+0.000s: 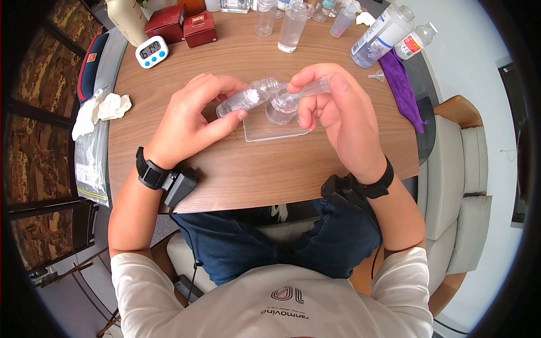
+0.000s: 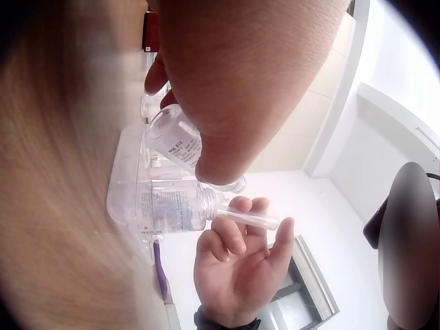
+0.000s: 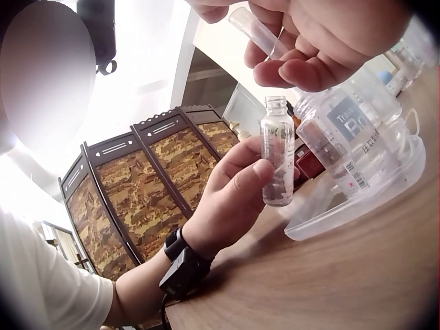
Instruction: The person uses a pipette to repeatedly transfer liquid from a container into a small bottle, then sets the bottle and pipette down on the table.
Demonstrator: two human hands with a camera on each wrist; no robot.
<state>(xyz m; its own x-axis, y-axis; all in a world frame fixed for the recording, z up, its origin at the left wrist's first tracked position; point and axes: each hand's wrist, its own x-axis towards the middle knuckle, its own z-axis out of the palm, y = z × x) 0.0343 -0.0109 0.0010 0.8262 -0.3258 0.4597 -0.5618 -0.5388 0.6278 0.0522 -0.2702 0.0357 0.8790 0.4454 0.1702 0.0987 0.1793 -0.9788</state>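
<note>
We see the left hand point(image 1: 189, 121) with its thumb and fingers closed round a small bottle point(image 1: 234, 103), which lies between the thumb tip and the fingertips, its threaded neck jutting past them. Its long axis tilts, the open mouth up and toward the right hand point(image 1: 346, 115), the base back under the left fingers. It is clear, smooth and cylindrical, with fine print on its side and crumbly white matter point(image 1: 251, 97) inside.

The right hand's fingers are curled and have hold of a slim clear tube point(image 1: 313, 89), its thumb tip near the tube's upper end. The tube slants down toward the neck of a wider clear jar point(image 1: 279, 116); we cannot tell whether its lower end is inside.

That jar, round-bodied, labelled and threaded at the neck, stands upright between the two hands' fingers on a shallow, see-through plastic tray point(image 1: 256, 134). Below spreads the wood-grained table point(image 1: 242, 174). Well beyond the fingertips we find a taller clear bottle point(image 1: 292, 31) holding liquid; outward past the right fingers, a small funnel point(image 1: 377, 75) and crumpled purple cloth point(image 1: 403, 93).
</note>
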